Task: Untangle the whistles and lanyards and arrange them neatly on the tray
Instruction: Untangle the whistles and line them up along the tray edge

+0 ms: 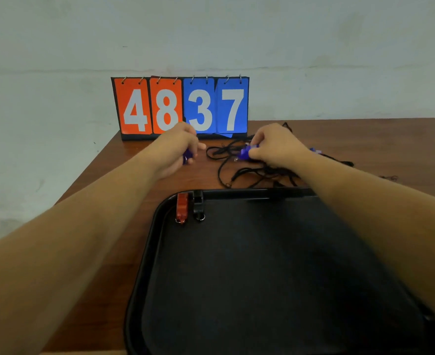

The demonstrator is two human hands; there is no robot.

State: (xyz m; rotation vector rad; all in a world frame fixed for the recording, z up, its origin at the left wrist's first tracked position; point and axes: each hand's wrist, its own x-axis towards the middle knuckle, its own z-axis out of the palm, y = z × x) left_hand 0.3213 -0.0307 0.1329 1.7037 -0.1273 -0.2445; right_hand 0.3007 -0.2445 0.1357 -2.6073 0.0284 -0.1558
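Left hand (178, 147) closed on blue whistle (187, 157), right hand (275, 147) pinching another (246, 152); pulling apart could cinch the black lanyards (239, 172) tighter.

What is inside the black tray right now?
Two whistles lie in the tray's far left corner: a red whistle and a black whistle, side by side. No lanyards show there. The right forearm covers the tray's right edge, so that part stays hidden.

Two whistles (189, 210) in tray's (144, 265) far-left corner.
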